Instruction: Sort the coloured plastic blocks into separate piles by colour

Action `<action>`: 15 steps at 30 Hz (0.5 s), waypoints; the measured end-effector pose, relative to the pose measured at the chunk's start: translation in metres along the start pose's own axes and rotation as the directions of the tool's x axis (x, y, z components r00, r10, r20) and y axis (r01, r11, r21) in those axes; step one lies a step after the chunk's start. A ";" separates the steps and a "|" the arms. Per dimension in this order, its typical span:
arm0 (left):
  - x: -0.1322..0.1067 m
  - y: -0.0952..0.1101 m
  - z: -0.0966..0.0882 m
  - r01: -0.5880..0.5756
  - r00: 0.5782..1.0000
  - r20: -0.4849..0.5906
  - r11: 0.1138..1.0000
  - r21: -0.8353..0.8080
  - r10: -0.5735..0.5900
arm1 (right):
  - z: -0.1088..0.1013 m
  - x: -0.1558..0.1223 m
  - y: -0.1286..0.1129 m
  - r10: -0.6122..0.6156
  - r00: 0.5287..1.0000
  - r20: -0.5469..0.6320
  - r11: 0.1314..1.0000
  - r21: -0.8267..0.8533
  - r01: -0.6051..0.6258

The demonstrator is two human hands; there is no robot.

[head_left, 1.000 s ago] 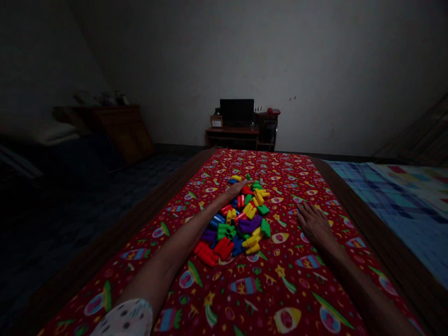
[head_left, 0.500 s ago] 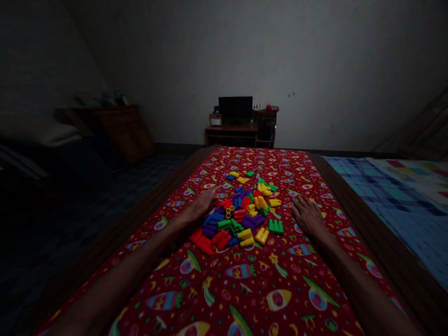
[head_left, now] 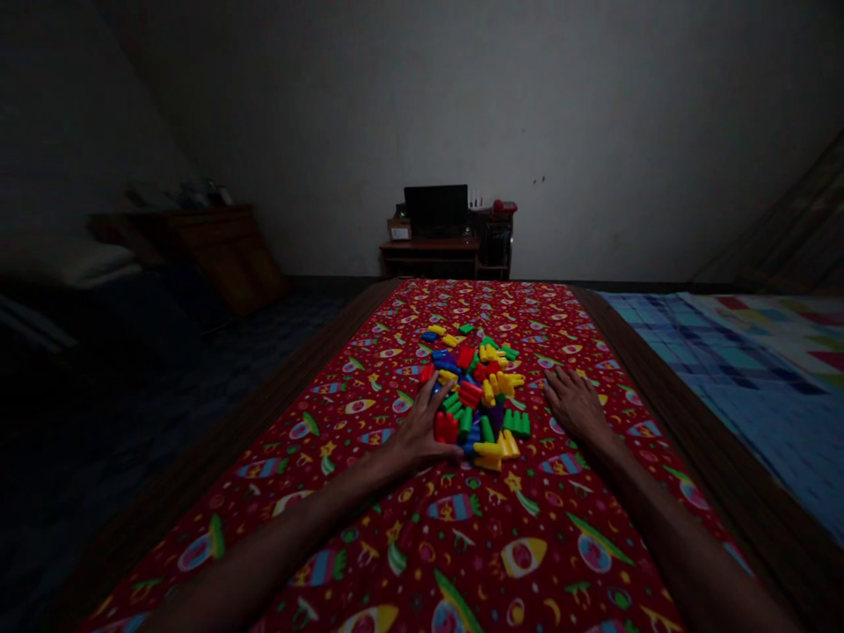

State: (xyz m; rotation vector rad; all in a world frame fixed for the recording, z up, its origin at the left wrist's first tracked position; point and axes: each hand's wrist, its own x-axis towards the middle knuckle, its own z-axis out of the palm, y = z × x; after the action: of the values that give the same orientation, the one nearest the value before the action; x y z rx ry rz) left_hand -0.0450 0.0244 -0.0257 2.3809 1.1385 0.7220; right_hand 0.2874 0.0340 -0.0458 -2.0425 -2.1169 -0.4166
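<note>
A heap of plastic building blocks [head_left: 469,393] in red, blue, green, yellow and purple lies on the red patterned cloth [head_left: 454,563]. My left hand [head_left: 422,429] rests against the heap's left side, fingers spread and thumb stretched along its near edge, touching the blocks. A red block [head_left: 447,428] sits between thumb and fingers, not visibly gripped. To the right of the heap my right hand [head_left: 575,400] lies flat on the cloth, fingers out, apart from the green block [head_left: 516,424]. A few loose blocks, one a blue block [head_left: 430,336], lie beyond the heap.
Past the far end of the cloth stands a desk [head_left: 428,248] with a monitor [head_left: 436,209] and a small box [head_left: 399,230]. A wooden cabinet [head_left: 228,255] is at the left. On the right lies a blue checked sheet [head_left: 718,378].
My left hand has moved right and nearer to me, sweeping the left-side blocks into a tighter heap. The right hand stays on the cloth. The view has shifted slightly.
</note>
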 end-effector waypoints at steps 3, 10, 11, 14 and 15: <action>0.031 0.009 0.009 -0.041 0.999 -0.013 0.998 -0.042 0.041 | 0.001 -0.001 0.002 -0.051 0.999 -0.007 0.998 -0.021 0.051; 0.013 -0.024 -0.017 -0.038 0.995 -0.089 0.995 0.092 0.047 | 0.003 -0.002 0.004 -0.046 0.998 -0.046 0.998 -0.033 0.045; 0.000 -0.037 -0.024 0.038 0.993 -0.116 0.984 0.175 -0.018 | 0.004 -0.001 0.003 -0.038 0.998 -0.047 0.999 -0.032 0.036; -0.039 -0.082 -0.046 0.235 0.972 -0.101 0.853 0.466 -0.212 | 0.003 -0.002 0.002 -0.024 0.998 -0.050 0.999 -0.025 0.022; -0.050 -0.095 -0.054 0.248 0.966 -0.072 0.806 0.538 -0.250 | 0.002 -0.002 0.002 -0.029 0.998 -0.048 0.999 -0.023 0.027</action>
State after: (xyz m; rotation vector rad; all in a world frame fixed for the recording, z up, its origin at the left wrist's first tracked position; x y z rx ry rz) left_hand -0.1603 0.0471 -0.0499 2.5817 1.8143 0.3272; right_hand 0.2899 0.0330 -0.0486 -1.9959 -2.1244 -0.4904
